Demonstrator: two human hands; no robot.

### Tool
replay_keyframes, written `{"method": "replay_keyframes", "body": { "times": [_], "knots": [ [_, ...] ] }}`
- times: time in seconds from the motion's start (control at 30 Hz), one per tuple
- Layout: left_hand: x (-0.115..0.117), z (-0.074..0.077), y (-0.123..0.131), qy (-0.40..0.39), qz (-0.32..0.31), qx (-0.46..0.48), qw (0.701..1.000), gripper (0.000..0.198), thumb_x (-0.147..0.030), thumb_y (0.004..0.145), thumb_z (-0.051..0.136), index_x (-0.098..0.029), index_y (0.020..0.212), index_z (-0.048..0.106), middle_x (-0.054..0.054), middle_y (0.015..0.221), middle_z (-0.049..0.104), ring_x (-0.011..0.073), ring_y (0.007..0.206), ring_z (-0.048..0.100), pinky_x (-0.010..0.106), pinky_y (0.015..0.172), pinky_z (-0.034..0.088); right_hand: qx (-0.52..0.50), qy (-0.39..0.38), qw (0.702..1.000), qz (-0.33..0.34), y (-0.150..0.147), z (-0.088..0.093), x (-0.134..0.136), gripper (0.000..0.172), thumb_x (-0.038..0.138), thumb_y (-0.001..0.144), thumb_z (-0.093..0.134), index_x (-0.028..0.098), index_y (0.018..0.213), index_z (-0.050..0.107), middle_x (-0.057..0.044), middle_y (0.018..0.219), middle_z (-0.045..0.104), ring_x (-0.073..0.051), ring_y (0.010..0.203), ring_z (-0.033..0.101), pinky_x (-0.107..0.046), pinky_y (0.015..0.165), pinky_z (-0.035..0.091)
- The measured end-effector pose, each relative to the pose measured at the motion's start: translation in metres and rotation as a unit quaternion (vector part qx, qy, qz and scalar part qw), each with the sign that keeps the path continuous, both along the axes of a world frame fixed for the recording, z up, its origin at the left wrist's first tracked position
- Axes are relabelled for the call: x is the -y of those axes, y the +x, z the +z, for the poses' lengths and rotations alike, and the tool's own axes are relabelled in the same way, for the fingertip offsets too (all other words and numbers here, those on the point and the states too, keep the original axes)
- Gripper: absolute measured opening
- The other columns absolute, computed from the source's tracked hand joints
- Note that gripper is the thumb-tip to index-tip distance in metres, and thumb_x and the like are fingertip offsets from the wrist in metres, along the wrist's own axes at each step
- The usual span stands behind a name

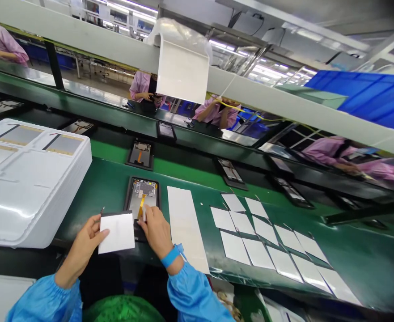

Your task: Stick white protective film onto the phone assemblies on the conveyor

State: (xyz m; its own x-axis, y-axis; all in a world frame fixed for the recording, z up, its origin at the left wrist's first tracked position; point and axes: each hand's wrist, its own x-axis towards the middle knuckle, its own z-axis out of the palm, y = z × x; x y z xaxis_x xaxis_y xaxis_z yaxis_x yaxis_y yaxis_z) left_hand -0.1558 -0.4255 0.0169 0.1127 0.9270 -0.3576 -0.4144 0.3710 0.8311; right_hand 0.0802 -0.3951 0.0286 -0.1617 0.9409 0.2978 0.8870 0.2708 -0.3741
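My left hand (82, 243) pinches a white rectangular sheet (116, 232) by its left edge, thumb on top. The sheet lies over the near end of an open tablet-like device (142, 197) in a black tray on the green mat. My right hand (156, 230), with a blue wrist strap, rests on the device's near right part, fingers bent and pressed down by a yellow flex cable; what they hold, if anything, is hidden. Both sleeves are blue.
A stack of white moulded trays (32, 188) stands at the left. A long white strip (186, 223) lies right of the device, then several white sheets (260, 241) in rows. More devices (140, 154) ride the belt behind. People in pink sit opposite.
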Motion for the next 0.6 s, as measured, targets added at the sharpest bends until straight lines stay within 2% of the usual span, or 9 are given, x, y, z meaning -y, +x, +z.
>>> {"method": "replay_keyframes", "body": {
  "times": [0.07, 0.13, 0.23, 0.3, 0.37, 0.43, 0.5, 0.57, 0.6],
  "knots": [
    [-0.013, -0.001, -0.004, 0.006, -0.026, -0.029, 0.999, 0.074, -0.037, 0.068, 0.085, -0.018, 0.129, 0.048, 0.011, 0.110, 0.072, 0.0261, 0.091, 0.072, 0.036, 0.077, 0.057, -0.009, 0.009, 1.000, 0.006, 0.003, -0.006, -0.015, 0.013, 0.025, 0.097, 0.054, 0.020, 0.096, 0.065, -0.007, 0.091, 0.063, -0.020, 0.083, 0.063, -0.030, 0.074, 0.051],
    [-0.027, -0.001, 0.002, 0.017, -0.064, -0.049, 0.997, 0.079, -0.037, 0.070, 0.083, -0.018, 0.135, 0.043, 0.011, 0.106, 0.072, 0.0247, 0.085, 0.072, 0.035, 0.073, 0.056, -0.069, 0.021, 0.997, -0.013, 0.011, -0.003, -0.027, 0.021, 0.022, 0.099, 0.047, 0.019, 0.087, 0.065, -0.004, 0.088, 0.062, -0.017, 0.080, 0.062, -0.028, 0.075, 0.050],
    [-0.049, -0.002, 0.022, 0.048, -0.101, -0.070, 0.991, 0.082, -0.035, 0.070, 0.082, -0.019, 0.139, 0.041, 0.007, 0.097, 0.072, 0.0214, 0.078, 0.071, 0.030, 0.067, 0.054, -0.134, 0.040, 0.989, -0.042, 0.030, 0.010, -0.040, 0.017, 0.023, 0.098, 0.049, 0.020, 0.094, 0.066, -0.004, 0.090, 0.064, -0.017, 0.082, 0.061, -0.030, 0.077, 0.050],
    [-0.059, -0.001, 0.034, 0.065, -0.109, -0.091, 0.988, 0.075, -0.033, 0.069, 0.083, -0.018, 0.132, 0.047, 0.006, 0.090, 0.072, 0.0199, 0.075, 0.070, 0.027, 0.064, 0.052, -0.108, 0.011, 0.994, -0.016, 0.042, 0.018, -0.042, 0.014, 0.021, 0.093, 0.056, 0.021, 0.102, 0.066, -0.005, 0.097, 0.064, -0.019, 0.087, 0.061, -0.033, 0.080, 0.050],
    [-0.062, 0.005, 0.035, 0.071, -0.117, -0.109, 0.985, 0.067, -0.034, 0.068, 0.083, -0.017, 0.124, 0.050, 0.005, 0.088, 0.072, 0.0200, 0.075, 0.070, 0.027, 0.063, 0.051, -0.060, -0.041, 0.997, 0.038, 0.048, 0.021, -0.038, 0.028, 0.017, 0.086, 0.064, 0.022, 0.114, 0.063, -0.006, 0.106, 0.063, -0.022, 0.096, 0.061, -0.036, 0.086, 0.051],
    [-0.058, 0.014, 0.024, 0.059, -0.132, -0.110, 0.983, 0.066, -0.036, 0.068, 0.083, -0.018, 0.122, 0.050, 0.007, 0.093, 0.072, 0.0218, 0.077, 0.071, 0.029, 0.064, 0.053, -0.029, -0.083, 0.992, 0.094, 0.046, 0.017, -0.032, 0.049, 0.015, 0.079, 0.072, 0.022, 0.125, 0.056, -0.008, 0.112, 0.060, -0.024, 0.103, 0.059, -0.039, 0.090, 0.052],
    [-0.049, 0.023, 0.005, 0.035, -0.133, -0.109, 0.984, 0.070, -0.039, 0.069, 0.083, -0.019, 0.126, 0.047, 0.009, 0.101, 0.072, 0.0236, 0.080, 0.072, 0.031, 0.066, 0.055, -0.024, -0.094, 0.987, 0.124, 0.038, 0.008, -0.027, 0.059, 0.017, 0.076, 0.078, 0.020, 0.129, 0.052, -0.009, 0.115, 0.059, -0.025, 0.107, 0.058, -0.040, 0.091, 0.052],
    [-0.041, 0.029, -0.014, 0.013, -0.115, -0.115, 0.987, 0.072, -0.041, 0.070, 0.082, -0.020, 0.128, 0.044, 0.010, 0.104, 0.072, 0.0243, 0.081, 0.073, 0.033, 0.067, 0.056, -0.020, -0.078, 0.989, 0.126, 0.027, -0.003, -0.025, 0.052, 0.019, 0.080, 0.075, 0.020, 0.127, 0.053, -0.009, 0.114, 0.058, -0.024, 0.107, 0.058, -0.038, 0.090, 0.053],
    [-0.038, 0.030, -0.021, 0.008, -0.103, -0.119, 0.987, 0.073, -0.041, 0.070, 0.083, -0.021, 0.128, 0.043, 0.010, 0.104, 0.072, 0.0244, 0.081, 0.073, 0.034, 0.068, 0.056, -0.015, -0.064, 0.990, 0.122, 0.023, -0.008, -0.026, 0.040, 0.019, 0.086, 0.070, 0.020, 0.122, 0.056, -0.009, 0.111, 0.059, -0.023, 0.104, 0.059, -0.036, 0.088, 0.053]
  ]
}}
